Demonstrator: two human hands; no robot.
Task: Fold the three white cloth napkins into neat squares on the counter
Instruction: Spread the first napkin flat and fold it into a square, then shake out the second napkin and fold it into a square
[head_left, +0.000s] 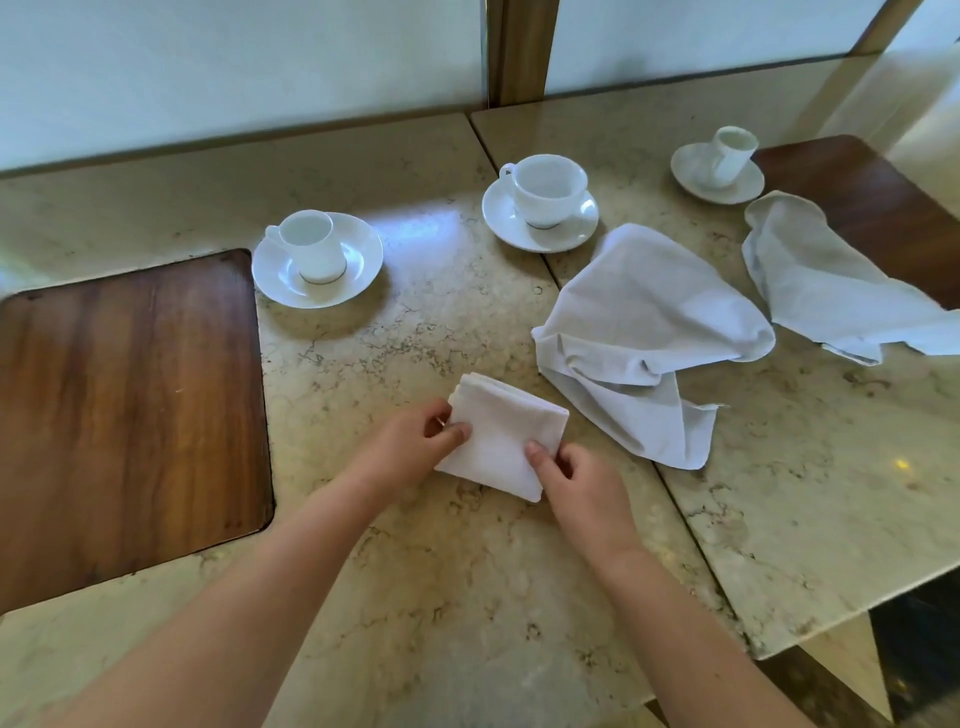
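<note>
A white napkin folded into a small square (501, 434) lies on the marble counter (426, 571) in the middle. My left hand (415, 441) pinches its left edge between thumb and fingers. My right hand (571, 486) grips its near right corner with the thumb on top. A second white napkin (644, 332) lies loose and crumpled just to the right of the folded one. A third loose napkin (826, 280) lies farther right, partly over a wooden inset.
Three white cups on saucers stand along the back: one at left (317, 257), one at centre (543, 200), one at right (719, 163). A dark wooden inset (130, 415) fills the counter's left side, another (872, 208) lies at far right. The counter edge drops off at lower right.
</note>
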